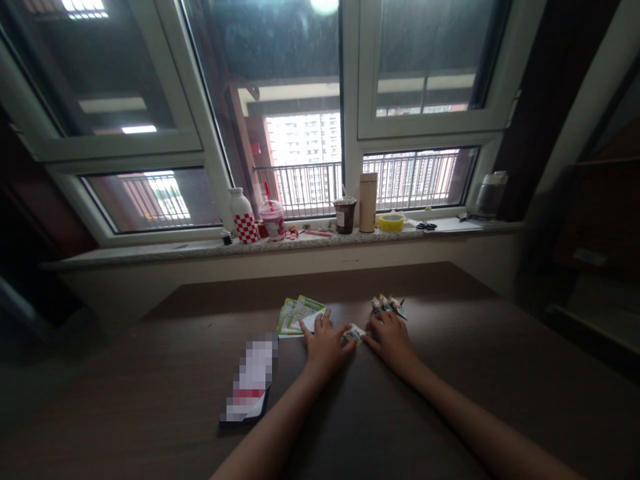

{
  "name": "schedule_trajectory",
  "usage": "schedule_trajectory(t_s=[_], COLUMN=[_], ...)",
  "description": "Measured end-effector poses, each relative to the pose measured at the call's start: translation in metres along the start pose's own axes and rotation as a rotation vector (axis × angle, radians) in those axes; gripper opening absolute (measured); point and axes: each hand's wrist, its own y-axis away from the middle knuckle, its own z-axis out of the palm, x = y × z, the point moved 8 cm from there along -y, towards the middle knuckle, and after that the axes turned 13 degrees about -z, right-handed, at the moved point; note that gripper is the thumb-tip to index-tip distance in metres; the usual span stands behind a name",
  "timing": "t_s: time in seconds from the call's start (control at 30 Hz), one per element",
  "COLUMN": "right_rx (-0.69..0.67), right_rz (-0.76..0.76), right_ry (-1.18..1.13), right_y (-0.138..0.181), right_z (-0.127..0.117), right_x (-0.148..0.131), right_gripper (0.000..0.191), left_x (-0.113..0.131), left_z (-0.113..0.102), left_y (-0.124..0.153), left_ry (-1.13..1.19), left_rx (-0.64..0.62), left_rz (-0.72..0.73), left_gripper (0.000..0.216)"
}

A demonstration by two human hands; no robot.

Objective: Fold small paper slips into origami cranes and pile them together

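My left hand (325, 344) and my right hand (391, 339) rest side by side on the dark wooden table (450, 400). Between them lies a small printed piece of paper (353, 333), pinched by the fingertips of both hands. Its shape is too small to make out. A stack of green printed sheets (299, 315) lies just beyond my left hand, whose fingers touch its white edge. Several small folded paper pieces (388, 305) sit just beyond my right hand.
A phone (249, 381) lies on the table to the left of my left arm. The windowsill (150, 251) behind the table carries a checked bottle (244, 216), a pink cup (272, 220), a dark cup (345, 215), a tall flask (368, 202), a tape roll (391, 222) and scissors (426, 226).
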Motion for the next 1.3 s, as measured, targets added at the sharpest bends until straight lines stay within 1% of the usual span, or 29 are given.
schedule_trajectory(t_s=[0.23,0.47,0.67,0.8,0.93,1.17,1.3], right_rx=[-0.025,-0.078,-0.123,-0.115,-0.122,-0.103,-0.098], right_rz=[-0.145,-0.234,-0.172,-0.151,-0.15,-0.155,-0.144], right_ry=[-0.056,-0.141,-0.121,-0.102,-0.074,-0.065,-0.071], right_y=[-0.001,-0.004,-0.003,-0.003,-0.003,-0.003,-0.003], right_z=[0.013,0.02,0.016,0.009,0.007,0.005,0.006], right_x=[-0.007,-0.016,-0.013,-0.014,-0.015,-0.018,-0.017], right_gripper=[0.022,0.03,0.028,0.027,0.027,0.027,0.027], left_x=[-0.001,-0.001,0.005,0.01,0.011,0.019,0.022], left_z=[0.003,0.002,-0.007,-0.015,-0.022,-0.026,-0.028], left_y=[-0.001,-0.002,-0.001,0.004,0.008,0.014,0.016], left_ry=[0.024,-0.003,-0.03,-0.051,-0.055,-0.055,-0.055], left_rx=[-0.018,-0.006,0.051,0.079,0.1,0.118,0.127], left_rz=[-0.01,0.01,0.078,0.14,0.185,0.362,0.397], left_gripper=[0.037,0.04,0.035,0.032,0.028,0.028,0.029])
